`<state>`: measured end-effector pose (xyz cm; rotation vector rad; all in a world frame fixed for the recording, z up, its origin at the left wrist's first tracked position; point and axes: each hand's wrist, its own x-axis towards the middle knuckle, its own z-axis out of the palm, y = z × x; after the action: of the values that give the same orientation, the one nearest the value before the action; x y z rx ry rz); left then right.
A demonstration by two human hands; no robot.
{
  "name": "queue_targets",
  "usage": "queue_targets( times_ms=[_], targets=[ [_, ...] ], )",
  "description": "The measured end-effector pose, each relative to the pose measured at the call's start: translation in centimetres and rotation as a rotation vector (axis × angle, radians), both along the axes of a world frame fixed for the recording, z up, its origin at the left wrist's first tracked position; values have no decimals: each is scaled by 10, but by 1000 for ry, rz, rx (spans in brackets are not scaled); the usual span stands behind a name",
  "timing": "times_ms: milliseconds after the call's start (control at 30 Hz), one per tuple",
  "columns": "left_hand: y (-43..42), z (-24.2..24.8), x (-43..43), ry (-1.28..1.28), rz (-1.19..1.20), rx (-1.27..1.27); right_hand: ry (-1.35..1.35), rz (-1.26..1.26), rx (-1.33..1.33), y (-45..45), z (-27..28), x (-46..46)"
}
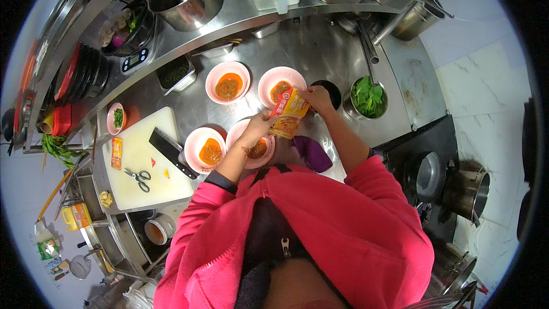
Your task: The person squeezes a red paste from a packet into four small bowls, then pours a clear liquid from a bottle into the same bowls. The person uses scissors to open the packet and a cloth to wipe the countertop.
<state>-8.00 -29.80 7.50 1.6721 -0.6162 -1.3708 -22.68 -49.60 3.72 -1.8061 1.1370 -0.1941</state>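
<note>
Both hands hold a red and yellow sauce packet over the pink bowls: my left hand grips its left edge, my right hand its upper right corner. Four pink bowls with orange-brown sauce stand on the steel counter: an upper left bowl, an upper right bowl, a lower left bowl and a lower middle bowl, partly behind my left forearm. Beside my right wrist is a round black item, partly hidden. A purple cloth lies below the packet.
At left a white cutting board bears a cleaver, scissors and another packet. A small bowl of chopped greens stands beyond it. Right of my right hand is a pot of leafy greens. A steel shelf runs above.
</note>
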Motion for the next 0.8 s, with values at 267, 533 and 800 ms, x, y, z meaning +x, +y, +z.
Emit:
queue_targets(
  times_ms=[267, 533, 800],
  targets=[
    [11, 7, 3, 309, 178, 6, -336, -378, 322, 22, 23, -17],
    [-4, 26, 16, 459, 271, -54, -290, 453, -881, 51, 80, -13],
    [-12, 31, 35, 263, 193, 15, -329, 644, -828, 1, 60, 35]
  ],
)
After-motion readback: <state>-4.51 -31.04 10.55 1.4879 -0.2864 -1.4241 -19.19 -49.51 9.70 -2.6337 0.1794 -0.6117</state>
